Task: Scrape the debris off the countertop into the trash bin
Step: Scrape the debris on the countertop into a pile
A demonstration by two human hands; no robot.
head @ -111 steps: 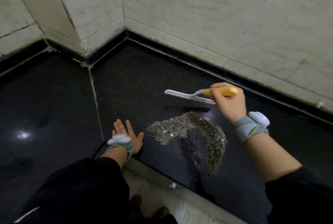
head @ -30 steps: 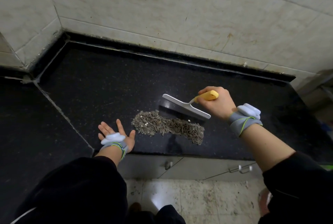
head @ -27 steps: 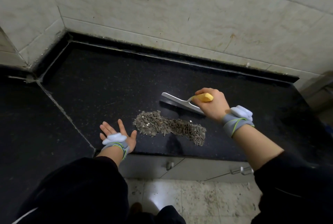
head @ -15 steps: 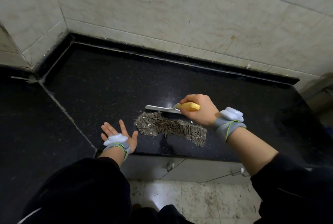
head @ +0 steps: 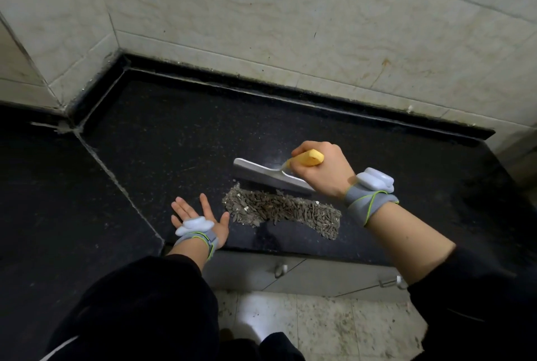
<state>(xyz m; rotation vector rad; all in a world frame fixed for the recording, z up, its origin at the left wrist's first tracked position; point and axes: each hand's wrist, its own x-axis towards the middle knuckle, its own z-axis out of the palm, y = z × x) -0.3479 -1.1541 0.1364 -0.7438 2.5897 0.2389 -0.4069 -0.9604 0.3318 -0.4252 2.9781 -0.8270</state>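
the right hand [head: 322, 174] grips the scraper [head: 267, 176] by its yellow handle, fingers curled round it. half a second back the blade showed edge-on at the far side of the debris [head: 282, 212]; now its broad face shows, just behind the pile. the debris lies in the same strip near the front edge of the black countertop [head: 174, 142]. the left hand [head: 200, 217] rests flat just left of it, fingers spread.

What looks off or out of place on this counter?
A strip of dark seed-like debris lies loose on the black countertop near its front edge, just in front of the scraper the right hand holds. No trash bin is in view.
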